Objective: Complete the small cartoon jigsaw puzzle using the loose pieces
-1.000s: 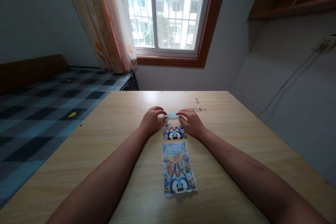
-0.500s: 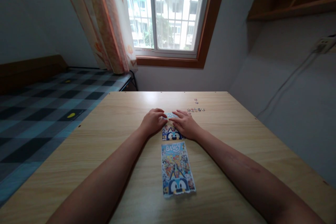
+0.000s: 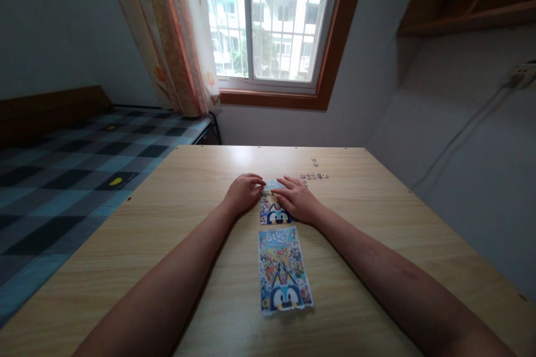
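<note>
A jigsaw puzzle (image 3: 276,215) with a blue cartoon dog face lies on the table, partly covered by my hands. Along its left edge rests my left hand (image 3: 245,195), fingers a little bent and thumb apart from them, with nothing visible in it. My right hand (image 3: 298,198) lies over the right side of the puzzle with its fingers spread, the tips touching its surface. Nearer to me is a paper picture (image 3: 285,268) titled "Bluey" with the same design and a torn-looking bottom edge.
Several loose puzzle pieces (image 3: 314,177) lie beyond my right hand, with a few more pieces (image 3: 315,163) farther back. The wooden table (image 3: 167,268) stands beside a bed with a checked cover (image 3: 84,178). A window (image 3: 280,22) is ahead.
My left fingers have drawn back to the puzzle's left edge, and the whitish bit seen beside them no longer shows. More of the puzzle's middle is uncovered. My right hand has barely moved.
</note>
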`<state>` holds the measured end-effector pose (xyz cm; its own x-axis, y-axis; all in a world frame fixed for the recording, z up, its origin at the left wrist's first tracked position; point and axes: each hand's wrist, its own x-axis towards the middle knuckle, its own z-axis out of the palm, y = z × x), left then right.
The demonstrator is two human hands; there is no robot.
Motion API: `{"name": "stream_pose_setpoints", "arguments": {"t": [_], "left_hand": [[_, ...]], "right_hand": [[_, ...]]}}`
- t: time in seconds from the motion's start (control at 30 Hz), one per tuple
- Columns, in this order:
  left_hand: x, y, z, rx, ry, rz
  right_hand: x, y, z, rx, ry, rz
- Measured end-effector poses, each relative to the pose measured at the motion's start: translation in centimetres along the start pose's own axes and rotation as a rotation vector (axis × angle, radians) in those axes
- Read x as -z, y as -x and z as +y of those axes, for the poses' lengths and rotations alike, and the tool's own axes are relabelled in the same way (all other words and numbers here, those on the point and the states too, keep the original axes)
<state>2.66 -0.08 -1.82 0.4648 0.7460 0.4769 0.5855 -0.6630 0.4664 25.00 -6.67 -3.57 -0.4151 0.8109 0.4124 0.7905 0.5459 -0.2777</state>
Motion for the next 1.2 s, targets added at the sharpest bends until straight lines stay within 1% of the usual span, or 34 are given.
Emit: {"name": "stream_pose_setpoints", "arguments": {"t": [0.23,0.57,0.63,0.8,0.87,1.0,1.2], "left_hand": [[-0.2,0.0,-0.1,-0.05,-0.066,-0.075],[-0.3,0.0,-0.3,-0.065,-0.078,-0.094],[-0.3,0.1,-0.2,-0.069,-0.088,-0.094],[-0.4,0.2,-0.3,-0.052,-0.114,-0.026],[-0.5,0.3,-0.3,-0.061,-0.111,-0.019],[-0.5,0.3,-0.2,-0.083,-0.11,-0.042],[-0.4,0.4,0.1,-0.076,-0.11,-0.055]], "right_hand": [[0.1,0.0,-0.1,-0.033,0.003,-0.049],[0.3,0.0,-0.6,-0.078,-0.013,-0.1],[0.3,0.0,-0.5,-0.09,-0.048,-0.051],[0.4,0.1,0.6,-0.189,-0.149,0.22],[0.4,0.0,1.1,-0.219,-0.163,0.286],[0.4,0.0,1.6,-0.232,-0.167,0.336],[0.4,0.0,1.6,-0.235,-0.183,0.338]]}}
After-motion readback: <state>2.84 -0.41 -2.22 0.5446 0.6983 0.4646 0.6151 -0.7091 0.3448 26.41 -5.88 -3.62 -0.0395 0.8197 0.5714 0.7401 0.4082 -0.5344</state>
